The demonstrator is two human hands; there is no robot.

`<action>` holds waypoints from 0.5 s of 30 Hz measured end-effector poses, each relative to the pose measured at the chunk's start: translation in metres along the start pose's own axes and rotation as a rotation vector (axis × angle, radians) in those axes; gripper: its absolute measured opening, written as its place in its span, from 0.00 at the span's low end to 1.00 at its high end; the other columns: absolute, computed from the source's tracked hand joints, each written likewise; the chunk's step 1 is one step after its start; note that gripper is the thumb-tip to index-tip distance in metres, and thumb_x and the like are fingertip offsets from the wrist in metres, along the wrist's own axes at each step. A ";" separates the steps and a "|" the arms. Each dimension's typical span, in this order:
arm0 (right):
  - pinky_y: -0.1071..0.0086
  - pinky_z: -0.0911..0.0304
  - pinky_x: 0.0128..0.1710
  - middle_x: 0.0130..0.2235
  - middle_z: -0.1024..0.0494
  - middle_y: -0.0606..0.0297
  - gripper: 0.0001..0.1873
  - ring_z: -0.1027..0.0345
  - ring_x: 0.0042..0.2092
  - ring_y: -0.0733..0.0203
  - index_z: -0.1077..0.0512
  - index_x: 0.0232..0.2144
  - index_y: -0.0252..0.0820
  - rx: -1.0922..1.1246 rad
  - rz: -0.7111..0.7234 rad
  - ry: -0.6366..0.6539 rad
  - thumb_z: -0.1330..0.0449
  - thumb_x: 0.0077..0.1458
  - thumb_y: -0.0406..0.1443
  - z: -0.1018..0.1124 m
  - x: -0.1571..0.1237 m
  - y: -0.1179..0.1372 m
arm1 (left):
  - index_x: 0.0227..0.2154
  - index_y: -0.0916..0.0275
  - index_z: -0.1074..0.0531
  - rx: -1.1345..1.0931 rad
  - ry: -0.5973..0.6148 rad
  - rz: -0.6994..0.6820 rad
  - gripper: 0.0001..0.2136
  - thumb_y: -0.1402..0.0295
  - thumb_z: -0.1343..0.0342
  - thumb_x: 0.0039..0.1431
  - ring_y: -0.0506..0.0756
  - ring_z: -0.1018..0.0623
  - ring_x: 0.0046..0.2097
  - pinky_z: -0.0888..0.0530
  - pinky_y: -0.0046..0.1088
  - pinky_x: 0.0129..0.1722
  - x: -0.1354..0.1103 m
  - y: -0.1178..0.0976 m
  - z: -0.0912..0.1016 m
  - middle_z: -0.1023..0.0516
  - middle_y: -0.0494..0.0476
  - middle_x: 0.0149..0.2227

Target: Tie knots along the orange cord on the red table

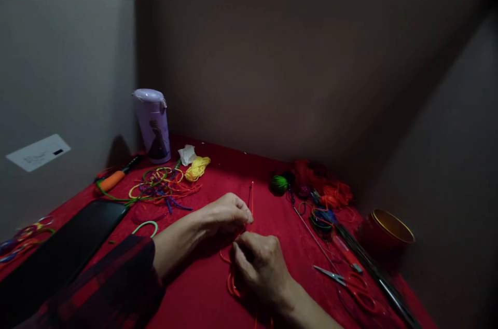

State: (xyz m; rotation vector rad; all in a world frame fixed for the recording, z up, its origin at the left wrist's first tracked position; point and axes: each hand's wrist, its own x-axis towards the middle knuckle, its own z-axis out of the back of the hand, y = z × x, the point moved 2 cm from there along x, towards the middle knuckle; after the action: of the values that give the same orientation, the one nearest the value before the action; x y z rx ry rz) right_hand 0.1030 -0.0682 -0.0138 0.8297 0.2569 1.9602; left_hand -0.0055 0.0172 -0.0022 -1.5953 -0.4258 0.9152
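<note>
Between dim walls (252, 59), red cloth (194, 287) apparently underlies orange cord (230, 286)

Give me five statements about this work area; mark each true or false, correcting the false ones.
1. The left hand pinches the orange cord. True.
2. The right hand holds the scissors. False: the scissors lie off to its right, untouched.
3. The lidded tumbler is purple. True.
4. The yellow yarn lies right of both hands. False: the yellow yarn lies to the left, near the lidded tumbler.
5. The green ball lies farther away than both hands. True.
</note>
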 end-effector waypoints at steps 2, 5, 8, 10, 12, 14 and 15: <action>0.74 0.53 0.22 0.19 0.32 0.66 0.10 0.42 0.20 0.69 0.35 0.20 0.38 -0.012 0.062 0.026 0.50 0.51 0.30 0.001 0.000 0.004 | 0.17 0.65 0.35 0.024 -0.011 0.012 0.06 0.68 0.45 0.39 0.43 0.49 0.13 0.55 0.23 0.12 0.000 0.000 0.000 0.43 0.45 0.12; 0.72 0.55 0.21 0.18 0.33 0.68 0.11 0.44 0.19 0.69 0.36 0.19 0.39 -0.032 0.273 0.124 0.49 0.52 0.32 0.005 -0.005 0.017 | 0.18 0.66 0.34 0.040 -0.023 0.009 0.06 0.68 0.45 0.39 0.43 0.48 0.13 0.55 0.22 0.12 0.002 0.002 0.000 0.42 0.45 0.12; 0.72 0.54 0.21 0.19 0.34 0.69 0.11 0.46 0.20 0.69 0.33 0.20 0.41 -0.038 0.482 0.125 0.47 0.53 0.36 0.013 -0.013 0.033 | 0.18 0.66 0.33 0.052 -0.033 0.003 0.06 0.68 0.45 0.39 0.43 0.48 0.13 0.55 0.22 0.12 0.002 0.002 0.001 0.41 0.45 0.12; 0.72 0.51 0.22 0.22 0.34 0.66 0.11 0.43 0.22 0.68 0.32 0.22 0.41 0.013 0.522 -0.054 0.48 0.54 0.35 0.021 -0.015 0.038 | 0.19 0.66 0.33 0.062 -0.028 0.002 0.06 0.68 0.45 0.39 0.43 0.48 0.13 0.55 0.23 0.12 0.001 0.001 0.001 0.40 0.45 0.12; 0.71 0.46 0.25 0.26 0.33 0.63 0.11 0.39 0.27 0.65 0.31 0.25 0.40 0.117 0.411 -0.302 0.51 0.55 0.33 0.029 -0.012 0.034 | 0.19 0.67 0.33 0.066 -0.027 -0.004 0.06 0.69 0.46 0.39 0.43 0.47 0.13 0.55 0.22 0.12 0.000 -0.001 0.001 0.40 0.46 0.12; 0.69 0.41 0.31 0.30 0.33 0.60 0.10 0.36 0.33 0.62 0.32 0.28 0.39 0.220 0.147 -0.478 0.52 0.56 0.31 0.031 -0.006 0.021 | 0.19 0.67 0.33 0.057 -0.024 -0.003 0.05 0.69 0.46 0.39 0.43 0.46 0.14 0.54 0.22 0.13 -0.001 -0.003 0.001 0.39 0.46 0.12; 0.68 0.40 0.33 0.32 0.32 0.59 0.09 0.36 0.35 0.61 0.32 0.30 0.39 0.261 -0.013 -0.510 0.52 0.57 0.32 0.029 -0.002 0.013 | 0.19 0.67 0.33 0.047 -0.023 0.001 0.06 0.68 0.45 0.39 0.43 0.46 0.13 0.53 0.22 0.13 -0.002 -0.004 0.000 0.39 0.46 0.12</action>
State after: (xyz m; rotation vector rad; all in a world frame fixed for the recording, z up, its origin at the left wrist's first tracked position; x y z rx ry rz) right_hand 0.1134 -0.0816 0.0134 1.4586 0.2135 1.6544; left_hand -0.0061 0.0173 0.0017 -1.5434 -0.4165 0.9389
